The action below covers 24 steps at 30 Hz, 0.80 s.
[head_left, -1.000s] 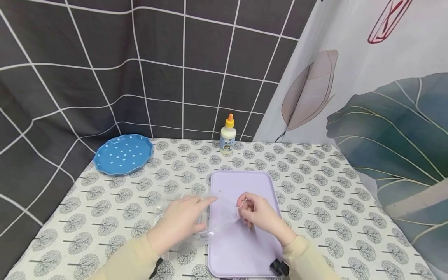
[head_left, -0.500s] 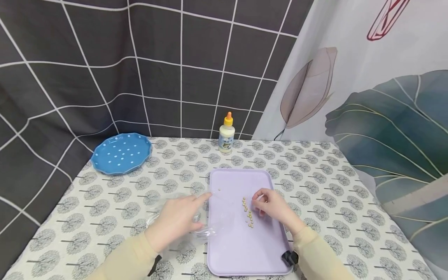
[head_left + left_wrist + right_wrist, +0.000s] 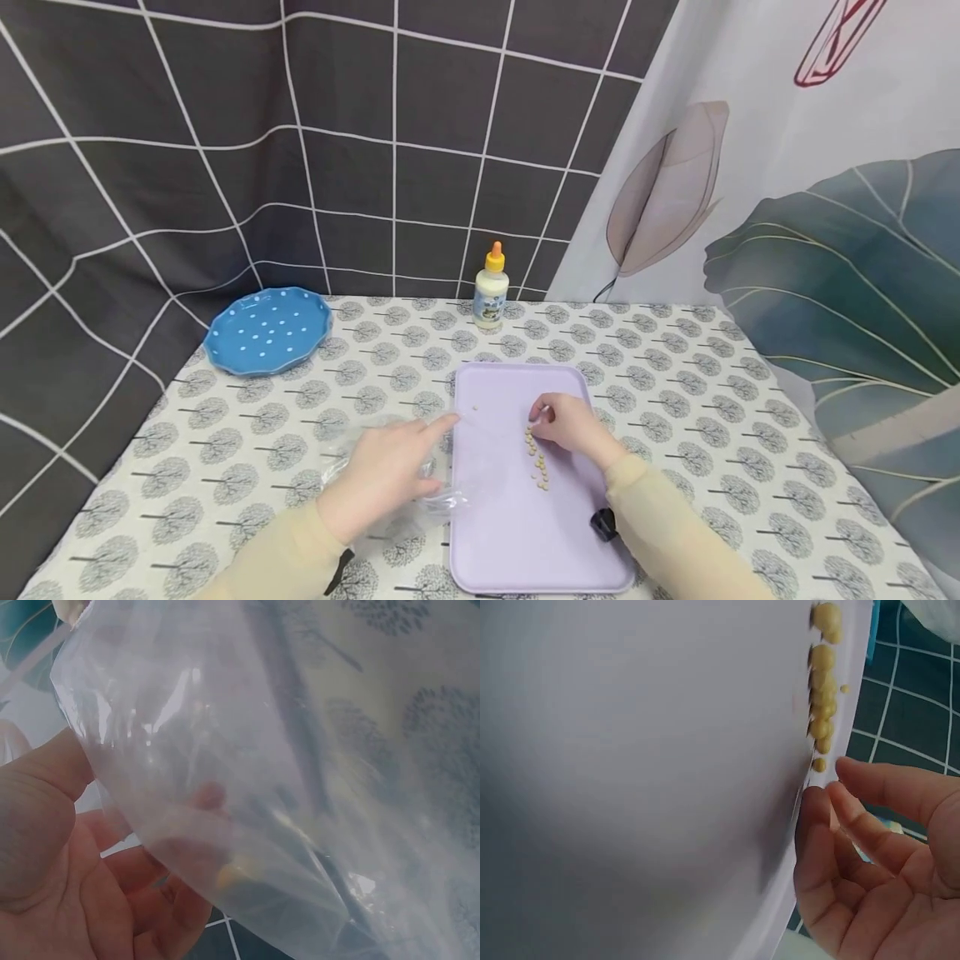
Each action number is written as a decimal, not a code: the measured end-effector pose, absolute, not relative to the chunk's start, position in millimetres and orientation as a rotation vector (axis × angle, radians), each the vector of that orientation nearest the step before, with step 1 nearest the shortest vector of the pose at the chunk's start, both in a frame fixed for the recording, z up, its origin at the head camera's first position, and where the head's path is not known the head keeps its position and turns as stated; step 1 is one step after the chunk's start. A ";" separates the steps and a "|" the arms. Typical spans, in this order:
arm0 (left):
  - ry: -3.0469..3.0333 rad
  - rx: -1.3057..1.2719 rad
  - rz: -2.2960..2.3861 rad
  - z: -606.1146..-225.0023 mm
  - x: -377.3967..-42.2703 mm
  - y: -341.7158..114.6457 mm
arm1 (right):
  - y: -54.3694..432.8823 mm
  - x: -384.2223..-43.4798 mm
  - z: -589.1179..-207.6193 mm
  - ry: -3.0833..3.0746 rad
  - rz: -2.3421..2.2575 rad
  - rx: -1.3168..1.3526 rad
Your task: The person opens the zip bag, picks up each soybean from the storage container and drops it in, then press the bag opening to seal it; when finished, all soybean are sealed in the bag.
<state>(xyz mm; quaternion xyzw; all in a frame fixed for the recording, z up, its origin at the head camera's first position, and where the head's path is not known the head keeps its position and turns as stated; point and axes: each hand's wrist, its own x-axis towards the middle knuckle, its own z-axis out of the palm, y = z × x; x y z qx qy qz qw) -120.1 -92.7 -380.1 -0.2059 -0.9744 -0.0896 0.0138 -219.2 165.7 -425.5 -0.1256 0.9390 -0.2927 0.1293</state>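
My left hand holds a clear plastic bag at the left side of a lilac tray. In the left wrist view its fingers curl behind the film, with the thumb at the bag's edge; a yellowish spot shows through the plastic. Part of the bag overlaps the tray's left edge. Several yellow soybeans lie in an uneven line on the tray. At the far end of this line is my right hand, thumb and fingers apart with nothing between them, fingertips right beside the last bean in the right wrist view.
A single small bean lies near the tray's far left. Behind the tray stands a glue-like bottle with a yellow cap and orange tip. A blue dotted plate sits at the back left of the tree-patterned cloth. Curtains hang behind the table.
My right hand shifted right, uncovering the soybean line it hid before, then moved to the line's far end. My left hand stays on the bag almost unmoved.
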 end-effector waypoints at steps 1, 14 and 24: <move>-3.033 -0.645 -0.280 -379.6 -120.1 -92.1 | 164.5 -220.0 -425.4 2.737 -0.830 -0.370; -3.016 -0.633 -0.298 -381.2 -120.6 -90.9 | 158.1 -223.7 -425.9 2.737 -0.786 -0.371; -3.013 -0.627 -0.299 -381.7 -120.0 -90.6 | 167.5 -215.1 -423.1 2.711 -0.960 -0.415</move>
